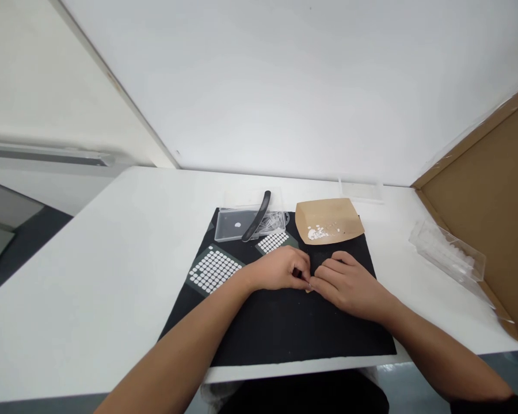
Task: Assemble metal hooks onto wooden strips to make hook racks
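My left hand and my right hand meet fingertip to fingertip over the middle of a black mat. Both hands pinch at the same spot, and something tiny sits between the fingers that I cannot make out. Just left of my left hand lie two dark sheets of white dots, a larger one and a smaller one. Behind my hands a brown paper tray holds a small heap of white bits.
A clear plastic box with a black curved tool across it lies at the mat's far edge. Another clear plastic tray sits on the white table at right, next to a brown board. A white wall stands behind.
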Demonstrator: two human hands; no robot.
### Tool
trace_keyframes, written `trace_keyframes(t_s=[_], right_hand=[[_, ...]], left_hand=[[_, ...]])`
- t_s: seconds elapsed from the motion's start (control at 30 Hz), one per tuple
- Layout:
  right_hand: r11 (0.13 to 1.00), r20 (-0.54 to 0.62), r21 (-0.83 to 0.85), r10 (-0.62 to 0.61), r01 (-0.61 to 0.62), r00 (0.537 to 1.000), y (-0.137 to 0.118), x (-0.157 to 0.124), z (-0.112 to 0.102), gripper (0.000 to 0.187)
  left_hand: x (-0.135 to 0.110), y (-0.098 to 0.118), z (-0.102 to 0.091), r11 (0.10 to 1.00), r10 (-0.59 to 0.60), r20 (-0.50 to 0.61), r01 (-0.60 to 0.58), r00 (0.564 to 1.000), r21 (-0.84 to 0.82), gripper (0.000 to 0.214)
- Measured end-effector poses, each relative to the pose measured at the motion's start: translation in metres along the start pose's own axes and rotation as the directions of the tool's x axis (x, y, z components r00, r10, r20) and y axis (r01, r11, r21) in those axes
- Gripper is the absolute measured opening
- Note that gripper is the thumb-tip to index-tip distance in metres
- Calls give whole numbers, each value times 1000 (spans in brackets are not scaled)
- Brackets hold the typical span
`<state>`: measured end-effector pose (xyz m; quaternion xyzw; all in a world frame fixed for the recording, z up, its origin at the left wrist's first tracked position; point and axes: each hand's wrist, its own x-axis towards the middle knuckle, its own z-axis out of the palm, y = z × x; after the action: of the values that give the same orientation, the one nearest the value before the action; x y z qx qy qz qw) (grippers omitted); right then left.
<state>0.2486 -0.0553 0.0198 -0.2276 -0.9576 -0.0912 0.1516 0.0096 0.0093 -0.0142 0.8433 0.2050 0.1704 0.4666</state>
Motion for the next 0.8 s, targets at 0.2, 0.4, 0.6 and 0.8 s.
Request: trace_keyframes(t_s=[0.2,0.4,0.6,0.8], right_hand=[[999,17,31,16,-16,1000,0,0,-3,13],[1000,43,-23,-4,5,999,0,2,-5,16],[1000,22,-12,-1,2,1000,1,1,-5,17],[999,-4,41,3,-3,1000,4,0,-4,21]], left_hand=[[0,0,0,1000,2,7,-2,1000,-1,11],[1,4,-2,1000,12,25,-12,1000,-5,10],[1,5,-4,1000,16,36,-16,999,-6,6],[0,3,-3,1000,12,28,-12,1000,-8,13]])
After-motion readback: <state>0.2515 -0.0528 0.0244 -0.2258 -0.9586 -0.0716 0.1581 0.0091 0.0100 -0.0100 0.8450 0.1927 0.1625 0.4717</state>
